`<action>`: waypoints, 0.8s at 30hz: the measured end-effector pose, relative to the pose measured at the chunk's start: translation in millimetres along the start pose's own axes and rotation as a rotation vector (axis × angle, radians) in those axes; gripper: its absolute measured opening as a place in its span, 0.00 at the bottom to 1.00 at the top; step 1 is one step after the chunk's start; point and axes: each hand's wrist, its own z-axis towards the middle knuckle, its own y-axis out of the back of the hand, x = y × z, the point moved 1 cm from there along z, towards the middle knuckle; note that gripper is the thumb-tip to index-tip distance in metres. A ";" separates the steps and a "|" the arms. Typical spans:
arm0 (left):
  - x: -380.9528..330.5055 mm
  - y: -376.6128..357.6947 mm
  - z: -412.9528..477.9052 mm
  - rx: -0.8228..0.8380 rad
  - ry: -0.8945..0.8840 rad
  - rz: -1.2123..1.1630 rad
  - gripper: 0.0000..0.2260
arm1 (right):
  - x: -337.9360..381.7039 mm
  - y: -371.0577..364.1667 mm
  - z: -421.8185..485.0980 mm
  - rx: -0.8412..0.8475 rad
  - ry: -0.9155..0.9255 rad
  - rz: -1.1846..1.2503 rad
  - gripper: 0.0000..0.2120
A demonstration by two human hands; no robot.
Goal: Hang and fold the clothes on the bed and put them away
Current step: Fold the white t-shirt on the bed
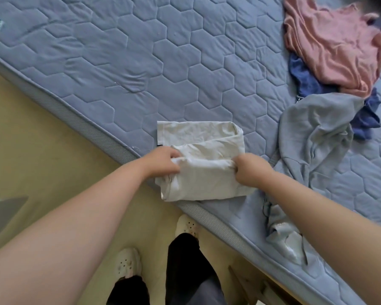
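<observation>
A white garment [207, 181] lay half folded at the near edge of the bed [119, 62]. The left hand [163, 161] and right hand [249, 170] each pinched one end of its crosswise fold; the flat half lay beyond both grips.

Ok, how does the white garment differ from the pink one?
The white garment is partly folded; the pink garment lies crumpled. The white one sits at the mattress edge, gripped by the left hand and right hand; the pink one is untouched, heaped on a dark blue garment. Both lie on the mattress.
</observation>
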 end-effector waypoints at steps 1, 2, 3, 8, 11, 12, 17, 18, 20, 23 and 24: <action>-0.8 11.2 5.4 -0.083 0.002 -0.072 0.09 | -2.9 8.1 7.5 -0.072 -0.011 0.022 0.09; -1.3 21.0 12.1 -0.165 0.001 -0.119 0.09 | -5.6 15.5 15.9 -0.150 -0.016 0.043 0.08; -1.7 28.3 19.5 -0.261 -0.004 -0.136 0.10 | -7.9 21.4 26.0 -0.241 -0.009 0.070 0.06; -0.6 31.9 52.0 -0.762 0.059 -0.136 0.23 | -12.9 21.9 74.0 -0.703 -0.049 0.156 0.14; 0.0 1.6 62.5 -0.750 -0.047 0.321 0.27 | -2.4 2.6 86.0 -0.501 -0.129 0.101 0.28; 0.4 -11.5 66.7 -0.718 -0.101 0.447 0.26 | 3.3 -4.4 87.5 -0.447 -0.093 0.095 0.29; 17.8 -49.5 91.4 -0.366 -0.155 0.840 0.26 | 16.3 -45.7 102.0 -0.303 0.223 0.003 0.29; 27.2 -47.2 93.6 -0.347 -0.165 0.899 0.27 | 9.0 -50.7 105.9 -0.274 0.216 -0.043 0.32; 49.1 -40.4 95.2 -0.334 -0.142 0.942 0.28 | -11.8 -56.8 110.3 -0.252 0.135 -0.068 0.34; 69.8 -23.8 87.8 -0.388 0.082 0.831 0.26 | -40.8 -64.8 105.7 -0.230 -0.140 0.045 0.29; 71.5 -18.9 83.4 -0.416 0.169 0.759 0.27 | -47.3 -63.7 103.1 -0.225 -0.241 0.118 0.29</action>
